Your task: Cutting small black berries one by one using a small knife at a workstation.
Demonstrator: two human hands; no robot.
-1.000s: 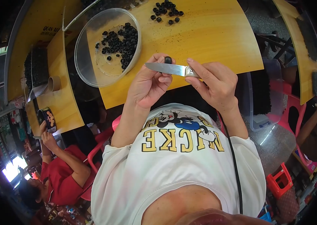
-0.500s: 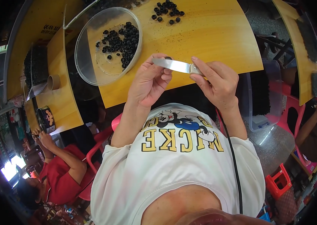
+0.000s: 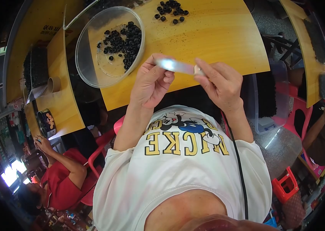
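My right hand [image 3: 224, 82] grips the pale handle of a knife [image 3: 178, 67]. Its broad, shiny blade points left and lies across the fingertips of my left hand [image 3: 151, 81]. The left fingers are curled in a pinch behind the blade, around a small black ring-shaped piece now hidden by the blade and its glare. Both hands are above the near edge of the yellow table [image 3: 205, 42]. Left of them, a round clear tub [image 3: 78, 57] holds many black ring-shaped pieces [image 3: 131, 40].
A loose group of black pieces [image 3: 172, 8] lies at the table's far side, with dark crumbs nearby. On the right stands a clear bin [image 3: 262, 125] with black contents. A person in red [image 3: 68, 171] works at the left table; another person's arm [image 3: 320, 123] shows far right.
The knife blade has tilted and now throws a bright glare, covering the black piece that showed above it. Both hands have shifted only slightly.
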